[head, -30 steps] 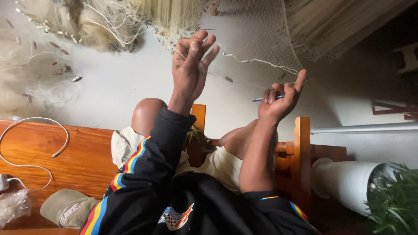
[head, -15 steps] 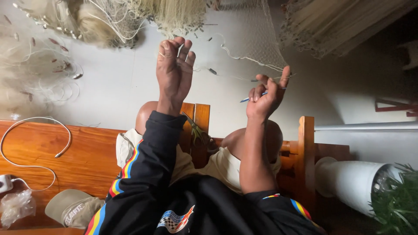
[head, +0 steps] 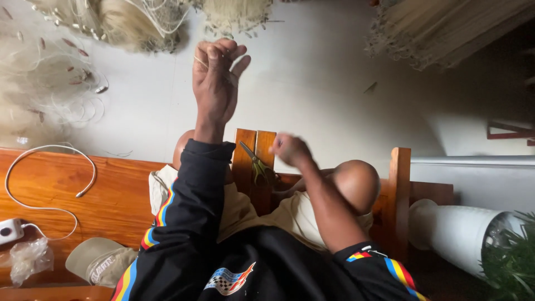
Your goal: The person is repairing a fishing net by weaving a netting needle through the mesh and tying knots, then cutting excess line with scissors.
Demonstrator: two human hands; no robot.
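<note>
2 bare hands in view, seen from the head camera looking down. Left hand (head: 216, 78) raised high, fingers bunched together at the tips, pinching a thin pale line (head: 198, 60) that crosses the index finger; where the line leads beyond the hand cannot be made out. Right hand (head: 291, 150) lower, just above the knees, blurred; it looks curled into a loose fist, but whether it holds anything cannot be told. Scissors (head: 255, 164) with greenish handles lie on the wooden bench (head: 120, 192), on the slat between the 2 bare knees, just beside the right hand and apart from it. Both arms wear a black jacket with striped trim; the left sleeve reaches the wrist, the right is pushed up past the elbow. Heaps of pale fishing net (head: 131, 19) lie on the light floor beyond the left hand, with a looser spread of net and small floats (head: 53, 83) off to the left, and another bundle (head: 446, 28) at the upper right. On the bench to the left: white cable (head: 50, 150) in a loop, white adapter (head: 10, 229), crumpled clear plastic bag (head: 30, 259), tan cap (head: 100, 262). At the right, a white pot (head: 454, 228) holding a green plant (head: 512, 259).
</note>
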